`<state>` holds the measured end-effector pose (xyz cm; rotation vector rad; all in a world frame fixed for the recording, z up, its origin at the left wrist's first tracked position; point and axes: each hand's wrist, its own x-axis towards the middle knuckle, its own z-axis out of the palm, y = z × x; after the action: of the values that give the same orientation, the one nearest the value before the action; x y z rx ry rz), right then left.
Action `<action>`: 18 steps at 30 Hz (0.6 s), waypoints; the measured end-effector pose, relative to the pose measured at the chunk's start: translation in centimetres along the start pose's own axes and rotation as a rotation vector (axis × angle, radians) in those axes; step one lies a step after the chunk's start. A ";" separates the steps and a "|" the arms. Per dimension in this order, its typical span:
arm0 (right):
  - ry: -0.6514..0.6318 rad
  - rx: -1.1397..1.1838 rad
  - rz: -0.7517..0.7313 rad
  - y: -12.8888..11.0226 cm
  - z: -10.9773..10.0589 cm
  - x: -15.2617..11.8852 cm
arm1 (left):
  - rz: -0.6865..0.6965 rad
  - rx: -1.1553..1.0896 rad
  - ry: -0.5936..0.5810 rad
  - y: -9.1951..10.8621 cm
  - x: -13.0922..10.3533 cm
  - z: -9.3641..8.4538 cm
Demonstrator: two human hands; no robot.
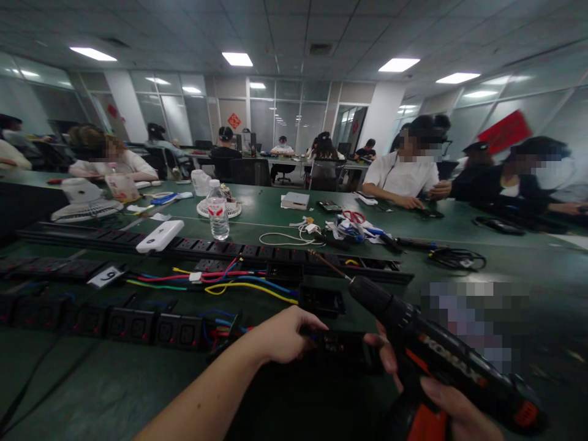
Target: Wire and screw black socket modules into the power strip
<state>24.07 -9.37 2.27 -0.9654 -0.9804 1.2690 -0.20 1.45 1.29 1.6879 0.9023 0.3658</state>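
Note:
My right hand (452, 404) is wrapped round the grip of a black and orange cordless drill (443, 346). Its long thin bit points up and to the left, away from the black part below. My left hand (291, 334) is closed on a dark power strip housing (335, 346), its fingertips at the near end; some fingers are hidden. Fingers of the right hand are close to the same housing; whether they touch it I cannot tell. A small open black box (321, 300) lies just beyond. Yellow, blue and red wires (248, 291) run out leftward.
Long black power strips (220, 248) stretch across the green table (459, 257). On them rests a white box (160, 236). A water bottle (218, 211), a white fan (87, 199), red-handled scissors (353, 217) and a coiled black cable (459, 258) stand or lie farther back. Several people sit opposite.

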 end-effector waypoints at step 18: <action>-0.011 0.076 0.008 1.4 0.2 -1.3 | 0.025 0.012 0.030 -0.8 0.1 0.1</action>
<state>23.35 -10.52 0.92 -0.9049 -0.9306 1.3107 -0.37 1.49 0.55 1.7103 0.9079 0.4045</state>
